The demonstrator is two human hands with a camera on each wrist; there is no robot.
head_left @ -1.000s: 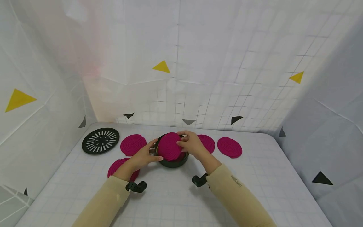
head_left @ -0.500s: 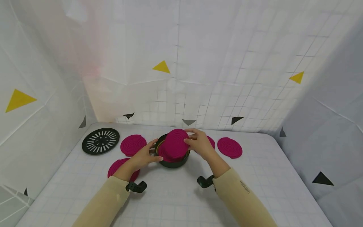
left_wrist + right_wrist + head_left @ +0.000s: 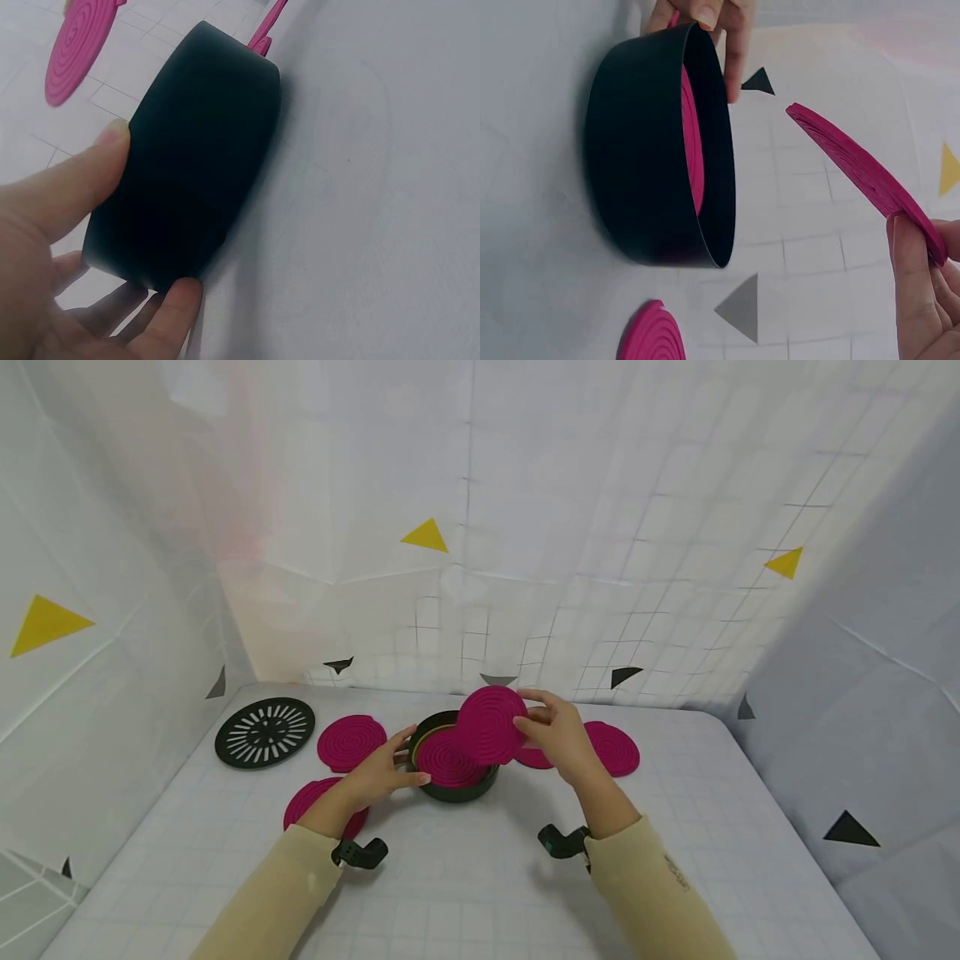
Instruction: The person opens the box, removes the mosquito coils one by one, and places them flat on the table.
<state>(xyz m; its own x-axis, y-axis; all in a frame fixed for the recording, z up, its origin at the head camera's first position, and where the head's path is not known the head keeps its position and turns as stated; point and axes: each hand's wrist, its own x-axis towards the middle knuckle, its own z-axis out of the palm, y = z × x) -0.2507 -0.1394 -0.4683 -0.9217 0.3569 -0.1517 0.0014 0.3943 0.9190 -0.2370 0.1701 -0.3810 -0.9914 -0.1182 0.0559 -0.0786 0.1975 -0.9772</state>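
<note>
A dark round container (image 3: 459, 793) stands on the table with a magenta ridged disc (image 3: 444, 760) lying inside it. My left hand (image 3: 378, 775) grips the container's left side, thumb at the rim and fingers round the wall, as the left wrist view shows of the container (image 3: 187, 157). Above and to the right of the container, my right hand (image 3: 558, 735) pinches another magenta disc (image 3: 491, 725) by its edge. In the right wrist view this held disc (image 3: 862, 169) is tilted and apart from the container (image 3: 641, 157).
Two magenta discs (image 3: 351, 742) (image 3: 303, 799) lie left of the container, the nearer partly under my left forearm. To the right lie two more (image 3: 617, 749) (image 3: 534, 758), partly hidden by my right hand. A black slotted disc (image 3: 251, 745) rests at the table's back left.
My right hand has moved right and slightly up with its magenta disc, uncovering the one inside the container. My left hand has stayed at the container.
</note>
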